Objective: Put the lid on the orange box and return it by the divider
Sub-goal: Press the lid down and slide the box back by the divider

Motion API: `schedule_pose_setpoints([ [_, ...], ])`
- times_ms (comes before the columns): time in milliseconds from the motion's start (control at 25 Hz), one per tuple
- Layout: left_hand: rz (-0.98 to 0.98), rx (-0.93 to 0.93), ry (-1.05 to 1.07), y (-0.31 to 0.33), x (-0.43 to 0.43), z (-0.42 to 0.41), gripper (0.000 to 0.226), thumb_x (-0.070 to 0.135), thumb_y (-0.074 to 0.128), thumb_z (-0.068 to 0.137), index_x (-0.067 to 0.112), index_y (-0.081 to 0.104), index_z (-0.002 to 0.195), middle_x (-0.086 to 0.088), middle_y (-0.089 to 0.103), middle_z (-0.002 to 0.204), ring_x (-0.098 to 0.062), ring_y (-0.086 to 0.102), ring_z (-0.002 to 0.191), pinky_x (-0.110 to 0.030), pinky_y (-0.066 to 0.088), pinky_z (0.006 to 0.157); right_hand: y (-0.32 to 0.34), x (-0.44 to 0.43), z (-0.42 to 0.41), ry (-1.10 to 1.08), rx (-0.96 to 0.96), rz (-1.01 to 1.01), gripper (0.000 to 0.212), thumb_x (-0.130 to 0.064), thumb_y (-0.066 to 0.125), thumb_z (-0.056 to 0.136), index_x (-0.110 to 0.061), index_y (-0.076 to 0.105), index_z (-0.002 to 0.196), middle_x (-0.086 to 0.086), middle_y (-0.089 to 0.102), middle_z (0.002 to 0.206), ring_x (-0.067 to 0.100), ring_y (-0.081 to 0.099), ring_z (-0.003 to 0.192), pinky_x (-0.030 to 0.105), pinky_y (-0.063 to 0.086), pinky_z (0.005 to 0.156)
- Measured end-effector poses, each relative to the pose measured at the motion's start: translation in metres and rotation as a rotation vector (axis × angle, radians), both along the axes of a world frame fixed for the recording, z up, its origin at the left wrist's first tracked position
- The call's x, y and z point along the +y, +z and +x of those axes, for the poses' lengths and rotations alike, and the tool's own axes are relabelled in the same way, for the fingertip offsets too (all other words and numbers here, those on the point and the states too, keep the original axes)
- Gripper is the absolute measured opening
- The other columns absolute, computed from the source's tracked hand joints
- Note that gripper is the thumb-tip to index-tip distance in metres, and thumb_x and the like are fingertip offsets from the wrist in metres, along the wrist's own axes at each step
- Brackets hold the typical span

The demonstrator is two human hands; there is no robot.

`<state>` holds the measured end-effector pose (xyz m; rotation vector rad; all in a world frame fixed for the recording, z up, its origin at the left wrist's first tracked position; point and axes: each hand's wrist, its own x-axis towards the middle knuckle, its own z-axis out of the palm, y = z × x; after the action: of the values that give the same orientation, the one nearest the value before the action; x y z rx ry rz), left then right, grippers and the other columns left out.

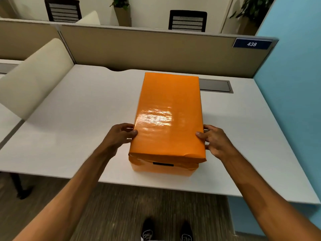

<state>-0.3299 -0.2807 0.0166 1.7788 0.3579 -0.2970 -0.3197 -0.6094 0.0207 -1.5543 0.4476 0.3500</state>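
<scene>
Orange box (164, 168): stands on the white desk (86, 119), its long axis running away from the person; its near end sits close to the desk's front edge; a small dark rectangle shows on the near face, just under the lid's rim.
Lid (169, 115): glossy orange, seated on top of the box and covering it fully; the near edge looks slightly crumpled at both corners; a bright reflection lies on its nearer half.
Left hand (119, 134): pressed against the left side of the lid near its front end; thumb on the top edge, fingers curled along the side; it grips the lid's rim between thumb and fingers.
Right hand (214, 140): placed against the right side of the lid, opposite the other hand; thumb tip on the top surface, fingers bent down the side; it too pinches the lid's rim.
Divider (156, 49): beige panel along the far edge of the desk; the far end of the box lies near it but apart from it, with a strip of bare desk between.
Number plate (252, 44): dark blue, reads 438, fixed at the divider's right end.
Cable hatch (217, 85): grey recessed flap in the desk, just right of the box's far end.
Shoes (167, 231): dark pair on the floor below the desk edge.
</scene>
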Motion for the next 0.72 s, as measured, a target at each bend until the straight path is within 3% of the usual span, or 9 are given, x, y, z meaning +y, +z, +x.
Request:
schedule_pose_setpoints([
  [200, -0.008, 0.005, 0.004, -0.01, 0.002, 0.001, 0.03, 0.018, 0.062, 0.094, 0.008, 0.063, 0.122, -0.011, 0.069, 0.116, -0.032, 0.066, 0.108, -0.046, 0.053, 0.094, -0.007, 0.002, -0.001, 0.029, 0.005, 0.005, 0.035, -0.014, 0.066, 0.091, -0.017, 0.054, 0.123, 0.006, 0.061, 0.122, 0.034, 0.058, 0.111, 0.051, 0.049, 0.086],
  [400, -0.01, 0.019, -0.017, -0.017, 0.005, 0.002, 0.035, 0.019, 0.06, 0.095, 0.006, 0.06, 0.128, -0.013, 0.067, 0.121, -0.033, 0.065, 0.11, -0.051, 0.051, 0.1, -0.015, 0.003, -0.002, 0.03, 0.001, -0.013, 0.046, -0.018, 0.065, 0.092, -0.014, 0.051, 0.135, 0.004, 0.06, 0.123, 0.032, 0.057, 0.112, 0.053, 0.047, 0.09],
  [720, -0.014, 0.021, -0.063, -0.029, 0.01, 0.002, 0.037, 0.018, 0.058, 0.097, 0.005, 0.059, 0.131, -0.013, 0.069, 0.12, -0.032, 0.066, 0.108, -0.04, 0.053, 0.09, -0.026, 0.007, -0.004, 0.032, 0.03, -0.017, 0.042, -0.017, 0.063, 0.093, -0.017, 0.052, 0.134, 0.004, 0.06, 0.125, 0.032, 0.057, 0.112, 0.054, 0.049, 0.088],
])
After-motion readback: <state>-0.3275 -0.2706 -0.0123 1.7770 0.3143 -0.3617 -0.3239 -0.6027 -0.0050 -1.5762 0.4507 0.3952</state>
